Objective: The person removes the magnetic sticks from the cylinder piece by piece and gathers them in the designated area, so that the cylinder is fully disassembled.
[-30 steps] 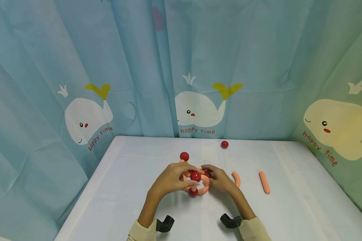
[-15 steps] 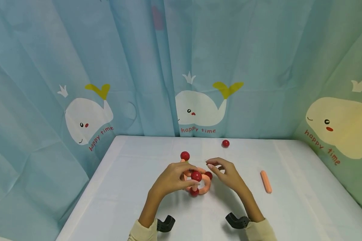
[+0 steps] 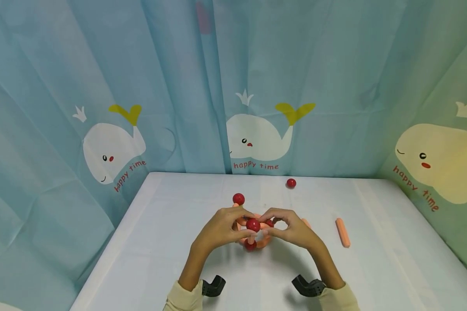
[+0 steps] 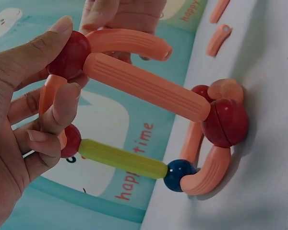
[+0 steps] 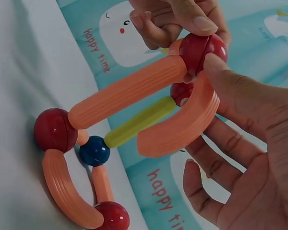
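We see the left hand (image 3: 224, 225) pinching the top red ball (image 3: 253, 225), seemingly to steady it while the right hand (image 3: 297, 230) grips a curved orange rod (image 5: 181, 125) against it.

Left hand (image 5: 180, 21) pinches top red ball (image 5: 201, 51); right hand (image 5: 261, 129) holds curved rod (image 5: 185, 125) at it. Straight rod (image 5: 129, 91) slopes to second red ball (image 5: 55, 130). Green rod (image 5: 140, 121) meets blue ball (image 5: 95, 151).
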Demonstrator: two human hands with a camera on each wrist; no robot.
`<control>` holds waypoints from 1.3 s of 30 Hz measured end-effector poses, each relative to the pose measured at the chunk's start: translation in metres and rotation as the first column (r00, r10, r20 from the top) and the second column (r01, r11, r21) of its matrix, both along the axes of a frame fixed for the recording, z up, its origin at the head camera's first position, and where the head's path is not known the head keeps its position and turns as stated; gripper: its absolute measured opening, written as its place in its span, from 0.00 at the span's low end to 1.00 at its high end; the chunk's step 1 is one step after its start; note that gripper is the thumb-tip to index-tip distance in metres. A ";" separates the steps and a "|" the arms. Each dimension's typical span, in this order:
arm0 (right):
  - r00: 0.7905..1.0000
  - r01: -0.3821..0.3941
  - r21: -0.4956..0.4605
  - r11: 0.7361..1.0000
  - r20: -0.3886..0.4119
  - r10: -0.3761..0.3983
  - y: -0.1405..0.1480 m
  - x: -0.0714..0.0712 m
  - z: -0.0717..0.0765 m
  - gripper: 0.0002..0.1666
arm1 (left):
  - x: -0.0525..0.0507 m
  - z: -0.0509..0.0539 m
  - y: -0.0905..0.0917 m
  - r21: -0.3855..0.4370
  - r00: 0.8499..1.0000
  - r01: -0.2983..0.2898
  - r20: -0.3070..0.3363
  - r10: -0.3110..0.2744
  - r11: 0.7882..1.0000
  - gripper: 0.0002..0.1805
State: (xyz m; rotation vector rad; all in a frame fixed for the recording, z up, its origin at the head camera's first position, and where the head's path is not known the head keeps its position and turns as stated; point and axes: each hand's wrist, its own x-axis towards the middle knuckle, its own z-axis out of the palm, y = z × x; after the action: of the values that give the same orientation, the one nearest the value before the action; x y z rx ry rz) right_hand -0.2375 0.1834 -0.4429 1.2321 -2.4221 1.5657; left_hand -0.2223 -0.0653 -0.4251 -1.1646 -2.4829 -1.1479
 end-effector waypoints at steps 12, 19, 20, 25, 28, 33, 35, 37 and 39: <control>1.000 0.006 0.006 1.000 -0.027 -0.006 -0.011 0.019 0.027 0.12 | 0.001 0.001 0.000 0.001 1.000 -0.002 -0.023 0.002 1.000 0.21; 0.998 -0.018 -0.009 1.000 -0.063 0.018 -0.012 0.019 0.029 0.13 | 0.002 0.001 0.000 -0.001 1.000 -0.009 -0.017 0.009 1.000 0.21; 0.998 -0.018 -0.010 1.000 -0.064 0.017 -0.012 0.019 0.029 0.13 | 0.002 0.002 0.000 -0.003 1.000 -0.010 -0.018 0.010 1.000 0.21; 0.996 -0.028 -0.025 0.999 -0.081 0.026 -0.012 0.018 0.028 0.13 | 0.002 0.002 0.000 -0.010 1.000 -0.014 -0.019 0.014 1.000 0.21; 0.994 -0.017 -0.034 0.999 -0.107 0.013 -0.013 0.017 0.027 0.13 | 0.002 0.003 -0.001 -0.018 1.000 -0.021 -0.016 0.020 1.000 0.21; 0.987 0.068 -0.026 0.997 -0.146 -0.071 -0.010 0.013 0.017 0.13 | 0.002 0.004 0.000 -0.034 0.999 -0.037 -0.024 0.036 0.999 0.20; 0.986 0.099 -0.018 0.995 -0.136 -0.100 -0.007 0.008 0.009 0.14 | 0.002 0.004 0.000 -0.038 0.999 -0.038 -0.028 0.037 0.999 0.20; 0.986 0.115 -0.011 0.993 -0.122 -0.116 -0.004 0.004 0.002 0.14 | 0.003 0.005 0.000 -0.041 0.999 -0.039 -0.030 0.038 0.998 0.20; 0.984 0.129 -0.002 0.992 -0.120 -0.128 -0.001 0.000 -0.003 0.13 | 0.003 0.005 0.000 -0.041 0.999 -0.039 -0.031 0.038 0.998 0.20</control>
State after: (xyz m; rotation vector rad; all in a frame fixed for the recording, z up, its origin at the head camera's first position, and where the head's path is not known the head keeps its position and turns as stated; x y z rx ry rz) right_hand -0.2375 0.1819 -0.4457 1.1111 -2.3806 1.4096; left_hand -0.2194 -0.0656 -0.4197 -1.1308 -2.5064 -1.0654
